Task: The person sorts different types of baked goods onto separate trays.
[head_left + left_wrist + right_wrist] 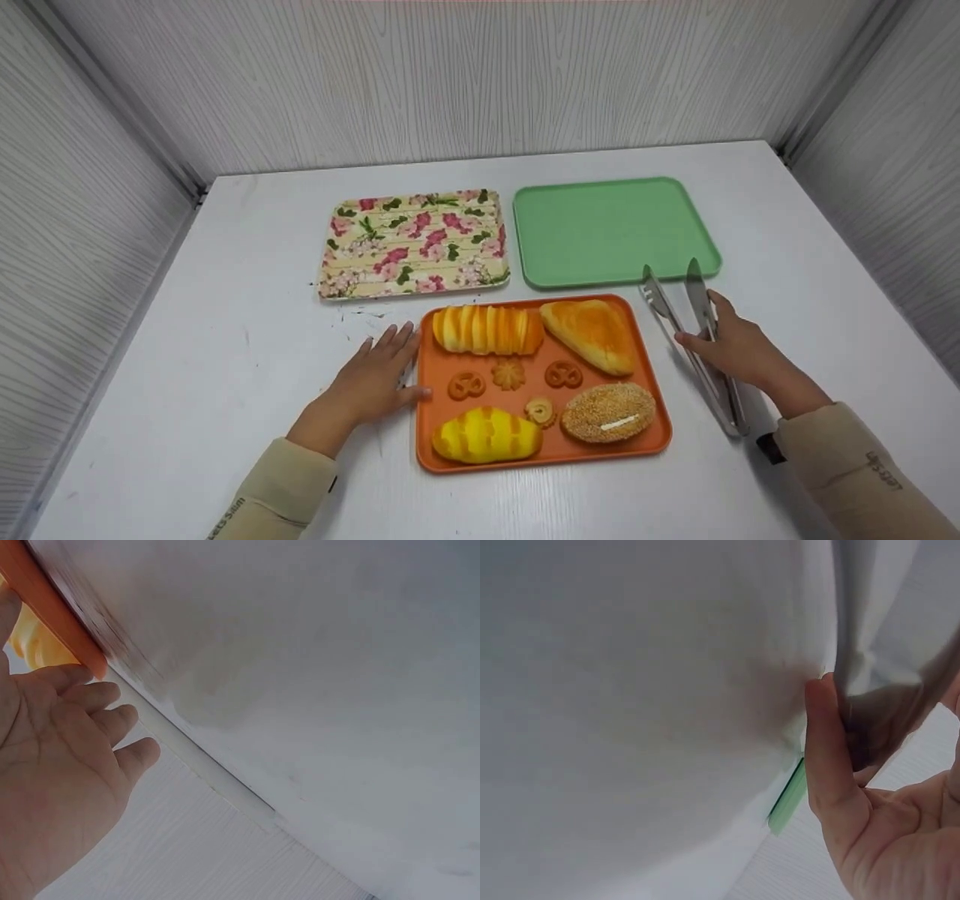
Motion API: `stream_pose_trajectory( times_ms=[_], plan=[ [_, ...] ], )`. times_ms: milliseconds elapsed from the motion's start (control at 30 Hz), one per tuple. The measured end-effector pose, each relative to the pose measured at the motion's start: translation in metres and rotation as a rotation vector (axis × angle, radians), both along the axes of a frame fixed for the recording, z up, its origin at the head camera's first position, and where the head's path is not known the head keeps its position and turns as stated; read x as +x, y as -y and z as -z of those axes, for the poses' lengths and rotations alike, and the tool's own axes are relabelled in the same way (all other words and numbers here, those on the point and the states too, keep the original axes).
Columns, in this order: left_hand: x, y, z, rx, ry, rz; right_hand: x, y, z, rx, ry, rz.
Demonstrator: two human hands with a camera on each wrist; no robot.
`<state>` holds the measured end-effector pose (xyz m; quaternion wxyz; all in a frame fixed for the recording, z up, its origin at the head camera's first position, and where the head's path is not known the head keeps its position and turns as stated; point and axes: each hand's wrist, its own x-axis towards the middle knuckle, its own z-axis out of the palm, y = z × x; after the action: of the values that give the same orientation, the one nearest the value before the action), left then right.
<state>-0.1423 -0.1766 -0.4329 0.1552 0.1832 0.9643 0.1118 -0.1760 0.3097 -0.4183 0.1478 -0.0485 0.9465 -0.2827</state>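
An orange tray [551,456] carries several bread pieces: a sliced-looking loaf [487,330], a triangular bun [596,334], a yellow roll [487,436] and a seeded bun [609,414]. Small cookies [508,373] lie between them. At the tray's left edge, my left hand [373,386] rests with fingers extended, its thumb over the rim. To the right of the tray, my right hand [742,352] holds metal tongs [701,360] between thumb and fingers, their arms spread and tips pointing away. In the right wrist view, the tongs [889,712] appear close up beside the fingers.
Behind the orange tray lie a floral tray [416,244] at left and a green tray [615,232] at right. The tong tips reach the green tray's front edge. Wood-grain panels [480,82] wall the white table [247,337] at the back and sides.
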Motion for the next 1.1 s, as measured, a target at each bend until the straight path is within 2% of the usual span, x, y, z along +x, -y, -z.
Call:
stream_pose_trajectory(
  times_ms=[267, 767, 1100],
  plan=[
    [0.0, -0.001, -0.001, -0.003, -0.003, 0.005, 0.003, -0.005, 0.001, -0.064, -0.052, 0.026],
    [-0.002, 0.0, 0.005, 0.049, 0.006, 0.015, 0.004, -0.011, -0.007, -0.16, -0.16, 0.073],
    [-0.002, 0.001, 0.006, 0.057, -0.001, 0.014, 0.001, -0.003, -0.012, -0.188, -0.188, 0.025]
  ],
)
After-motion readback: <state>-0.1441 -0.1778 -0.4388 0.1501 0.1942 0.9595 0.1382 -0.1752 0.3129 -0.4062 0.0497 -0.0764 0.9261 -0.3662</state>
